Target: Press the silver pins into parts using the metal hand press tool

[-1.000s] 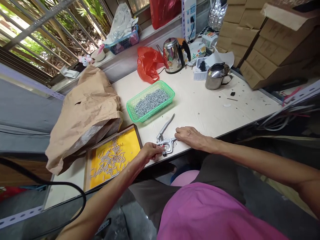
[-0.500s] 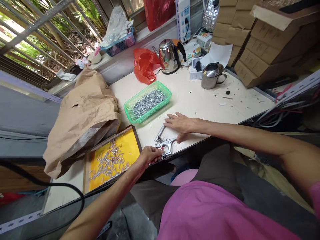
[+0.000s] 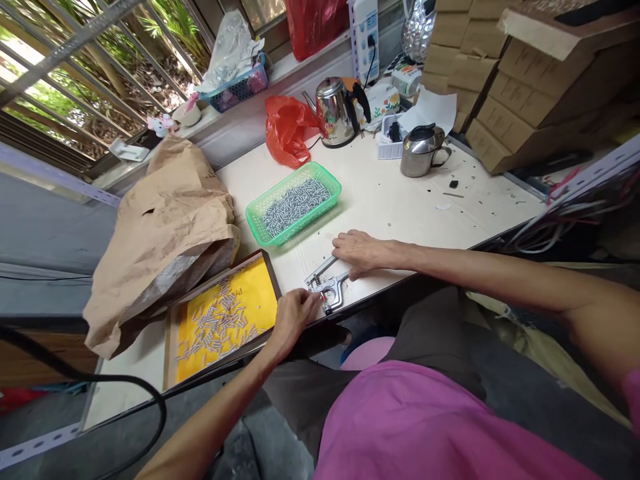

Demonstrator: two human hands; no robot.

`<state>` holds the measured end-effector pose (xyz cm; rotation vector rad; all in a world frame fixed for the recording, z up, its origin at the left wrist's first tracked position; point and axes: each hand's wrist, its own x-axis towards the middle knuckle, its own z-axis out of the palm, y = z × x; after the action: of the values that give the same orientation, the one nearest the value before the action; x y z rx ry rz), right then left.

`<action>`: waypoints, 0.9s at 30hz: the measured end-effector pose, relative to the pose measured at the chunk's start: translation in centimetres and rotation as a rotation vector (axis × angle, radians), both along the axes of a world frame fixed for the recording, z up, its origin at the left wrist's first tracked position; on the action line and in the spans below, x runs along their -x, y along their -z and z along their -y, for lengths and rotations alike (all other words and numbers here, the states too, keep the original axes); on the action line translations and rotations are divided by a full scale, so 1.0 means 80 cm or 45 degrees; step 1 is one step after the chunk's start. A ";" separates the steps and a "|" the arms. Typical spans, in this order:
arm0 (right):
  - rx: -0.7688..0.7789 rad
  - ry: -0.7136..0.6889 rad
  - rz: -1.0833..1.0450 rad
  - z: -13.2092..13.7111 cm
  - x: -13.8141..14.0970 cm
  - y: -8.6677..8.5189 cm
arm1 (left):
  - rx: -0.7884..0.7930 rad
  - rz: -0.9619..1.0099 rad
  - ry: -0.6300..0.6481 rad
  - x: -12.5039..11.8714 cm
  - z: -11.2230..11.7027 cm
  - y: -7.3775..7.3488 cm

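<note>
A pair of silver hand pliers [image 3: 331,291] with a spring between its handles lies at the table's front edge. My right hand [image 3: 364,252] is closed over the handle ends, fingers curled around them. At the jaw end, my left hand [image 3: 291,316] pinches with thumb and fingertips; whatever is between them is too small or hidden to make out. Beside my left hand sits a wooden-framed tray [image 3: 271,272] with a yellow bottom, holding scattered small metal pins [image 3: 215,325]. Behind the pliers stands a green plastic basket [image 3: 256,225] full of small silver metal pieces [image 3: 297,205].
A crumpled brown paper bag [image 3: 165,220] rests left of the basket. Toward the back are a red plastic bag [image 3: 286,130], a steel kettle [image 3: 334,113] and a small steel pot [image 3: 419,157]. Cardboard boxes [image 3: 530,107] are stacked at the right. Small scraps dot the tabletop.
My right hand's fingers have gone from spread to curled around the handles, and the handles have drawn closer together. My left hand has shifted slightly left and turned at the jaws.
</note>
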<state>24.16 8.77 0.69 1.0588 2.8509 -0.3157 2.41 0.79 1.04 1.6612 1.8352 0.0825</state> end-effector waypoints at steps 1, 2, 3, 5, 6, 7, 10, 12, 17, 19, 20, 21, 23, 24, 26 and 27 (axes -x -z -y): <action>0.001 0.009 -0.009 0.002 0.000 -0.001 | -0.182 -0.084 0.100 -0.005 -0.001 -0.001; 0.001 0.022 -0.012 0.005 0.000 -0.002 | -0.325 -0.140 0.208 -0.011 -0.005 -0.002; 0.004 0.033 -0.011 0.007 0.000 -0.003 | -0.420 -0.172 0.325 -0.018 -0.009 -0.001; 0.024 0.050 0.007 0.010 -0.001 -0.006 | -0.492 -0.208 0.550 -0.033 -0.023 0.003; 0.036 0.058 0.018 0.012 -0.002 -0.007 | -0.488 -0.221 0.640 -0.040 -0.030 0.006; 0.046 0.071 0.030 0.013 -0.003 -0.009 | -0.471 -0.236 0.708 -0.046 -0.038 0.008; 0.046 0.130 0.068 0.014 -0.009 -0.012 | -0.406 -0.314 0.808 -0.058 -0.056 0.013; 0.042 0.146 0.094 0.015 -0.012 -0.015 | -0.398 -0.378 0.835 -0.062 -0.062 0.013; 0.069 0.136 0.095 0.014 -0.010 -0.020 | -0.388 -0.398 0.812 -0.069 -0.062 0.010; 0.106 0.148 0.104 0.013 -0.010 -0.018 | -0.376 -0.378 0.784 -0.071 -0.060 0.011; 0.129 0.151 0.110 0.013 -0.010 -0.016 | -0.375 -0.372 0.772 -0.071 -0.058 0.012; 0.148 0.150 0.111 0.014 -0.010 -0.013 | -0.375 -0.370 0.762 -0.072 -0.057 0.012; 0.163 0.145 0.094 0.017 -0.011 -0.008 | -0.377 -0.365 0.757 -0.073 -0.056 0.010; 0.158 0.143 0.078 0.018 -0.012 -0.005 | -0.382 -0.362 0.761 -0.074 -0.055 0.009; 0.124 0.144 0.038 0.021 -0.014 -0.001 | -0.397 -0.370 0.770 -0.075 -0.054 0.007; 0.096 0.148 0.016 0.020 -0.016 0.001 | -0.409 -0.383 0.765 -0.075 -0.052 0.007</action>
<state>25.43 7.16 0.62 1.2089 2.7487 -0.4204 8.40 4.95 0.52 2.5029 1.4959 -0.1460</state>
